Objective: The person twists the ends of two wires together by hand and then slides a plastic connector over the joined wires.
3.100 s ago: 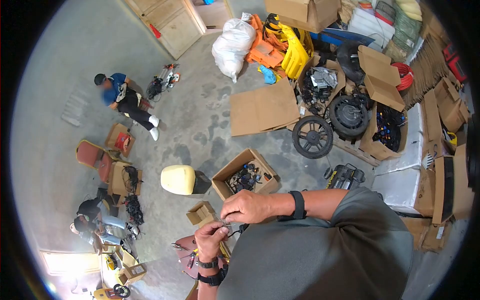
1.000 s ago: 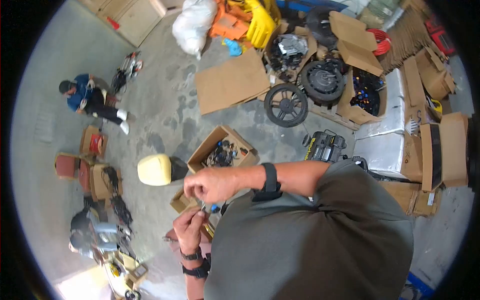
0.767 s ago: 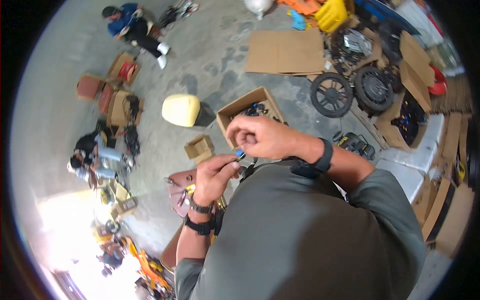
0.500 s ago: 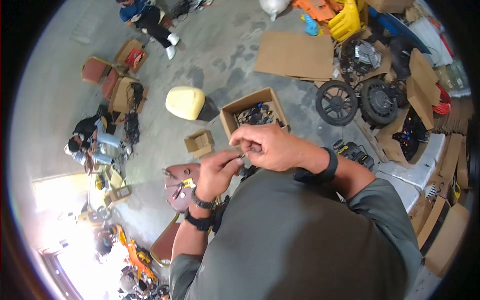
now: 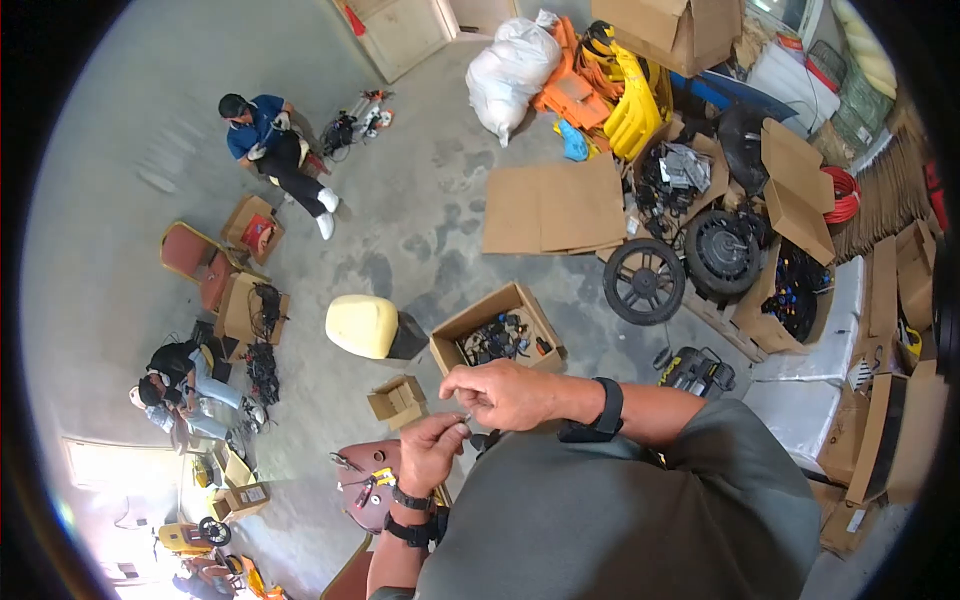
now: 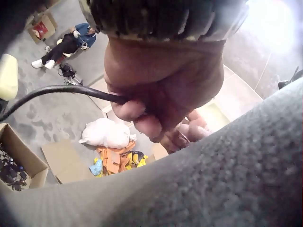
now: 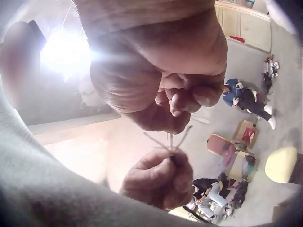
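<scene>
In the head view my left hand (image 5: 430, 448) and right hand (image 5: 505, 395) meet in front of my body. My left hand grips a black cable (image 6: 61, 89), which runs out of the curled fingers in the left wrist view. Thin wires (image 7: 183, 138) fan out of the cable's end above the left thumb in the right wrist view. The right fingertips pinch the middle wire (image 7: 171, 140), close above the left hand; the other wires splay to either side. The right fingers hide that wire's tip.
On the floor ahead stand a box of cables (image 5: 545, 345), a small carton (image 5: 397, 402) and a yellow seat-like part (image 5: 360, 325). Tools lie on a red chair seat (image 5: 350, 492) at left. Wheels (image 5: 644, 281) stand right. Two people sit along the left wall.
The head view has swung about while both hands stay in front of my body. About a second ago the right hand was farther from the left; now their fingertips are close together.
</scene>
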### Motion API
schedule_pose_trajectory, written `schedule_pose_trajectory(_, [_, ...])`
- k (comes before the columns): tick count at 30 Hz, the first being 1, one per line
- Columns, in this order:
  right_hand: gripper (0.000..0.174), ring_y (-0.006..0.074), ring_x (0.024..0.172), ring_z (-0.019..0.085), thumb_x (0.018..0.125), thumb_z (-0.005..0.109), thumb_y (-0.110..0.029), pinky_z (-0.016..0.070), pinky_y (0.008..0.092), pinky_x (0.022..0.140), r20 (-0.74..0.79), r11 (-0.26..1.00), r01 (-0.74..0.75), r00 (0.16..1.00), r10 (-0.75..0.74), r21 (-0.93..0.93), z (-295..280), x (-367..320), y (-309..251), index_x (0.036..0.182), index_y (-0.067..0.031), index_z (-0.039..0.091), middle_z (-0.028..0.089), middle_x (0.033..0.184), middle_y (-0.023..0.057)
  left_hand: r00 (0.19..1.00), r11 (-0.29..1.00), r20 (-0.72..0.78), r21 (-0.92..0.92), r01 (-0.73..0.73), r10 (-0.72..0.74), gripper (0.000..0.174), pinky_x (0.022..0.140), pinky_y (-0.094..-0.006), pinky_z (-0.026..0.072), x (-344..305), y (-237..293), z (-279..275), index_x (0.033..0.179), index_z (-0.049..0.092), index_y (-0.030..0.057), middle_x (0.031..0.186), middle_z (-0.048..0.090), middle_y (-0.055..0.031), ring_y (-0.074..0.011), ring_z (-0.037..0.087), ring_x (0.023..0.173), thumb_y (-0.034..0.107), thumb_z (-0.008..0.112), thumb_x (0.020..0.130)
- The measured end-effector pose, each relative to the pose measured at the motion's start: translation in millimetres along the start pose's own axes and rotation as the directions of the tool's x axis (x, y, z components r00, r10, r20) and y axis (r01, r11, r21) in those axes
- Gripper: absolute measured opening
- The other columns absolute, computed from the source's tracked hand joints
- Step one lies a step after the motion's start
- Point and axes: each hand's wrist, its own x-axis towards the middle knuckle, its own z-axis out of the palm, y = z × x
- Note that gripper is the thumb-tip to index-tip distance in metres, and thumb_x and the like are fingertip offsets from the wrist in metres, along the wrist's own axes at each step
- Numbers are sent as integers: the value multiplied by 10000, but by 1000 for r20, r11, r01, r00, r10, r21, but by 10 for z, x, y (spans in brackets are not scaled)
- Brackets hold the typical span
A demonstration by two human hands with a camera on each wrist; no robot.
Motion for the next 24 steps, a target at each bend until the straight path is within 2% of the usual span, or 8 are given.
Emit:
schedule_pose_trajectory(3, [348, 173, 592, 561, 820, 613, -17, 471, 335, 586, -13, 998, -11, 1000, 11, -56, 18, -22, 144, 1161, -37, 553, 550, 679, 50, 994, 992, 92, 107, -68, 58, 120, 549, -244, 491, -55, 58, 22, 993, 709, -36, 788, 690, -59, -96, 601, 616, 13, 654, 899])
schedule_pose_trajectory(7, [342, 180, 614, 582, 827, 600, -17, 482, 335, 604, -77, 995, -39, 997, 32, -91, 45, -48, 130, 1167, -39, 569, 559, 694, 58, 1000, 1000, 0, 20, 17, -17, 129, 546, -245, 484, -42, -7, 59, 1000, 712, -32, 785, 689, -50, -97, 599, 613, 20, 659, 895])
schedule_pose_trajectory(10, [366, 188, 620, 583, 824, 592, -9, 486, 334, 613, -30, 997, 55, 998, -57, -55, 92, -75, 9, 1189, -36, 574, 567, 703, 58, 999, 995, 15, 92, 27, -29, 130, 546, -250, 483, 1, -37, 35, 1001, 714, -25, 778, 685, -53, -93, 595, 610, 24, 665, 891])
schedule_pose_trajectory(13, [408, 183, 622, 575, 817, 590, 3, 485, 327, 617, -60, 991, 46, 997, -54, -126, 30, -45, 114, 1222, -36, 571, 574, 712, 54, 999, 995, 45, 100, -21, 16, 129, 547, -255, 484, -33, 5, 29, 999, 716, -17, 775, 685, -55, -90, 592, 608, 37, 666, 893])
schedule_pose_trajectory(16, [428, 177, 624, 572, 817, 587, 4, 485, 324, 619, 35, 998, -19, 999, 22, -58, 20, -56, 132, 1242, -41, 569, 578, 715, 49, 984, 979, 132, 147, -142, 123, 131, 555, -255, 485, -80, 192, 81, 997, 717, -14, 772, 685, -60, -92, 591, 611, 52, 663, 897])
schedule_pose_trajectory(17, [402, 273, 602, 620, 790, 607, -9, 493, 383, 596, -21, 1000, 15, 1000, -15, -27, 41, -50, 124, 1191, -43, 588, 603, 688, 116, 991, 986, 106, 142, -93, 78, 132, 558, -254, 486, -72, 190, 78, 998, 715, -15, 775, 687, -56, -90, 590, 616, 56, 659, 902])
schedule_pose_trajectory(20, [411, 257, 606, 620, 792, 609, -9, 496, 366, 606, -61, 999, -29, 998, 26, -36, -10, -38, 6, 1201, -40, 585, 608, 698, 120, 999, 996, 37, 80, 33, -36, 130, 567, -245, 489, -80, 134, 72, 998, 711, -20, 783, 690, -45, -85, 594, 634, 56, 654, 911])
schedule_pose_trajectory(24, [409, 253, 615, 611, 811, 593, -8, 497, 351, 618, 25, 1000, -19, 1000, 19, -17, 35, -23, -81, 1218, -40, 581, 600, 701, 126, 998, 998, 23, 26, 51, -52, 127, 569, -236, 493, -42, 77, 55, 995, 709, -29, 793, 693, -37, -80, 598, 644, 58, 669, 911])
